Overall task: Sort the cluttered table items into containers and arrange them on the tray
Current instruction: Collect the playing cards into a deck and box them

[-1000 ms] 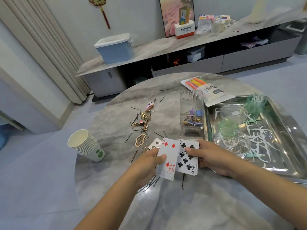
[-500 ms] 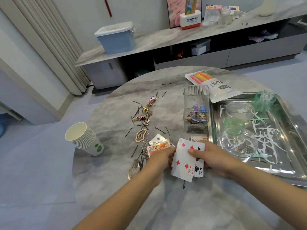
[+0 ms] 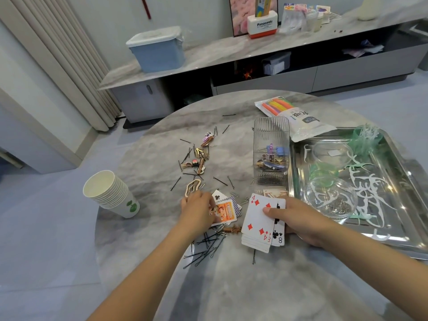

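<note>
My right hand [image 3: 298, 220] holds a small stack of playing cards [image 3: 258, 222], a four of diamonds on top, just above the table near the steel tray [image 3: 398, 246]. My left hand [image 3: 199, 209] rests with fingers closed on loose cards [image 3: 225, 210] lying on the marble table [image 3: 231, 286], one with an orange picture face. Black hairpins [image 3: 208, 246] and paper clips lie scattered under and around both hands. A clear ribbed container [image 3: 271, 140] with clips inside stands left of the tray.
A stack of paper cups [image 3: 108, 193] lies at the table's left edge. Hair clips [image 3: 199, 158] and pins spread over the middle. On the tray sit glass bowls [image 3: 330, 200], a green holder [image 3: 366, 140] and white floss picks. A packet [image 3: 294, 117] lies behind the tray.
My left hand let go of the card stack and moved left down onto the loose cards on the table. My right hand kept the stack and squared it.
</note>
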`<state>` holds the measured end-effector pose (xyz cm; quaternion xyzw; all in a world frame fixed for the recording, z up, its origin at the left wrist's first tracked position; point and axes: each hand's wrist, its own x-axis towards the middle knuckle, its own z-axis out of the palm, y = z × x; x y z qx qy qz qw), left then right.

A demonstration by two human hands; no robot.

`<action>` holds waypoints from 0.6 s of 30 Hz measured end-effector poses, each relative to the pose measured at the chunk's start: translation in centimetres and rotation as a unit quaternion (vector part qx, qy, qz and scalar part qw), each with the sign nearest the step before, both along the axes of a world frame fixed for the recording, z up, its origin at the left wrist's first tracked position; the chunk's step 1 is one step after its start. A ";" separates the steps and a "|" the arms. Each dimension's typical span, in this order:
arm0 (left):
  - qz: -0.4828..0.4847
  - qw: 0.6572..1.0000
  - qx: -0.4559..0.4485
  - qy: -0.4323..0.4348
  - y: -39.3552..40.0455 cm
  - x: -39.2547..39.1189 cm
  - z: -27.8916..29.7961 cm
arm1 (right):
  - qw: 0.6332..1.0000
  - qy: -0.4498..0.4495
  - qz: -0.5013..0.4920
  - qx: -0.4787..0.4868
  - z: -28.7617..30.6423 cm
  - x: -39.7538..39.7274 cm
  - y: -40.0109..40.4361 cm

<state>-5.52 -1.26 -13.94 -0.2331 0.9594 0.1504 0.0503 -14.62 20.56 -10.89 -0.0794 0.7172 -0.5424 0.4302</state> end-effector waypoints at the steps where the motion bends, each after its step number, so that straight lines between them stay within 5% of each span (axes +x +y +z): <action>1: 0.004 1.000 0.007 0.005 -0.1 0.1 0.0 | 1.000 0.001 0.001 0.002 0.0 0.0 0.0; 12: 0.072 0.996 0.041 -0.034 -0.7 0.4 0.7 | 1.000 -0.013 0.001 0.003 -0.1 0.0 0.0; 18: 0.083 0.958 0.274 0.020 -1.2 0.5 5.0 | 1.000 -0.012 0.003 -0.001 -0.1 -0.2 0.2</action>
